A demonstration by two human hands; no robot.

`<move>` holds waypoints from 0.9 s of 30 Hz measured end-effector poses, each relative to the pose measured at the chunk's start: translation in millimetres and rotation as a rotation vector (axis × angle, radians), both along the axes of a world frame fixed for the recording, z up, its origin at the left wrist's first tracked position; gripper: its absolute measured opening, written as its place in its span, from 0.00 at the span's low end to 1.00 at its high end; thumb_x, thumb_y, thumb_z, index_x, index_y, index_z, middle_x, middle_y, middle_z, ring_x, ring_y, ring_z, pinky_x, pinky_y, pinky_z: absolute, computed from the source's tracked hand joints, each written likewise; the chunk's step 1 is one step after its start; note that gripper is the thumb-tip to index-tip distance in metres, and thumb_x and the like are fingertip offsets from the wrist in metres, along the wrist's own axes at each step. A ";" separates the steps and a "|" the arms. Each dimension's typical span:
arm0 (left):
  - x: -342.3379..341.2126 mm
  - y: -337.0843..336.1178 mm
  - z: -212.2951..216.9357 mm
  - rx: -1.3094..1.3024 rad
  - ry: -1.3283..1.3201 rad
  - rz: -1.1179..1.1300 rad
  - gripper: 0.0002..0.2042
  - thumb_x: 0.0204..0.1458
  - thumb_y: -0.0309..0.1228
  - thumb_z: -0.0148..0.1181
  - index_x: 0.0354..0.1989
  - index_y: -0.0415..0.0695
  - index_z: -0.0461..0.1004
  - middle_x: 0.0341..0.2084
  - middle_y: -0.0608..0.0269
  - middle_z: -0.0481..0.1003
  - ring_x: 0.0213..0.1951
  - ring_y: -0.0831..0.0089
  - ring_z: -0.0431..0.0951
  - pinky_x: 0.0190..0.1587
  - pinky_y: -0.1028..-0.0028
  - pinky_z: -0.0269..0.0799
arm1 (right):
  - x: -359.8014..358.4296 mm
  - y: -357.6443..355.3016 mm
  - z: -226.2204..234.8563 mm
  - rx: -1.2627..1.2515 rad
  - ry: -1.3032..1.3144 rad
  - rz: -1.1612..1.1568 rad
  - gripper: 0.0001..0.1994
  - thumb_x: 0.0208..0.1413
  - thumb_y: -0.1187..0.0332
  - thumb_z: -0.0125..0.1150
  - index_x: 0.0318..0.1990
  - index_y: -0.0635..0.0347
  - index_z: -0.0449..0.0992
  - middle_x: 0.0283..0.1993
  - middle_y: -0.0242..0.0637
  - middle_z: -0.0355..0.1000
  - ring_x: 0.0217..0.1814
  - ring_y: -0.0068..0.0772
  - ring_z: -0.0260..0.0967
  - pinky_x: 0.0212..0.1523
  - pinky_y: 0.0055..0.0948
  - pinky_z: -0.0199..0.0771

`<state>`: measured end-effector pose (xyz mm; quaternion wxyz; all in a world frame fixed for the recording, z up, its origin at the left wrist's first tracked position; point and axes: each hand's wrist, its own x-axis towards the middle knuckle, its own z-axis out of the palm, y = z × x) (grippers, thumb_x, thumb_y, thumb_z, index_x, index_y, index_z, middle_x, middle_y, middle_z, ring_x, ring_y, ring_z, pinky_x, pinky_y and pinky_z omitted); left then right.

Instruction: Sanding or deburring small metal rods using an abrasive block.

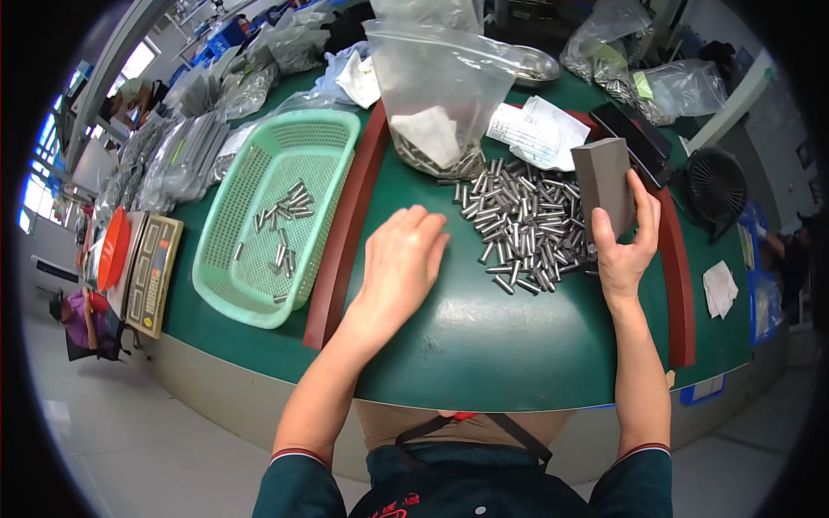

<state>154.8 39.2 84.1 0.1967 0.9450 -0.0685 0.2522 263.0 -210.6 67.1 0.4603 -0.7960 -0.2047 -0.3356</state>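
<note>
A heap of small metal pins (527,226), some with wider heads, lies on the green tabletop (449,345). My right hand (629,250) grips a dark grey-brown rectangular block (603,177) at the heap's right edge, thumb on one side and fingers on the other. My left hand (401,263) is on the heap's left, back upward and fingers curled in; whatever they may hold is hidden. Further left, a light green perforated plastic basket (220,250) contains several loose pins (283,210).
Dark red bars (341,259) flank the work area. Behind the heap are a clear bag of pins (436,95) and crumpled papers (540,129). A black fan (717,186) stands at right, a scale (154,276) at far left. Bagged parts (186,151) crowd the back left.
</note>
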 end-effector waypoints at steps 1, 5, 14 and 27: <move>13.1 1.8 -2.8 -0.025 -0.001 0.017 0.06 0.44 0.23 0.62 0.31 0.38 0.75 0.24 0.55 0.72 0.30 0.55 0.75 0.32 0.61 0.70 | -0.2 0.8 0.0 0.031 -0.008 -0.018 0.30 0.40 0.67 0.67 0.55 0.61 0.70 0.47 0.41 0.66 0.49 0.39 0.66 0.50 0.34 0.68; 48.6 5.4 -20.2 -0.114 0.074 0.180 0.06 0.46 0.27 0.62 0.28 0.36 0.77 0.22 0.54 0.74 0.26 0.56 0.75 0.31 0.64 0.70 | -1.8 1.3 1.1 0.032 -0.024 -0.004 0.30 0.39 0.66 0.68 0.55 0.61 0.71 0.46 0.41 0.66 0.47 0.38 0.66 0.47 0.34 0.69; 60.9 2.8 -44.7 -0.336 0.114 0.218 0.09 0.43 0.32 0.66 0.24 0.39 0.76 0.20 0.57 0.72 0.25 0.61 0.73 0.30 0.62 0.68 | -0.7 0.0 1.0 0.053 0.017 0.010 0.29 0.38 0.64 0.69 0.53 0.61 0.72 0.45 0.40 0.65 0.45 0.36 0.66 0.45 0.33 0.69; 39.6 8.4 -28.9 -0.373 0.238 0.279 0.04 0.48 0.25 0.60 0.29 0.37 0.74 0.24 0.53 0.74 0.27 0.60 0.76 0.31 0.64 0.69 | 1.7 1.4 -3.1 0.020 0.036 0.019 0.30 0.38 0.64 0.69 0.53 0.61 0.72 0.44 0.39 0.64 0.45 0.35 0.66 0.45 0.32 0.69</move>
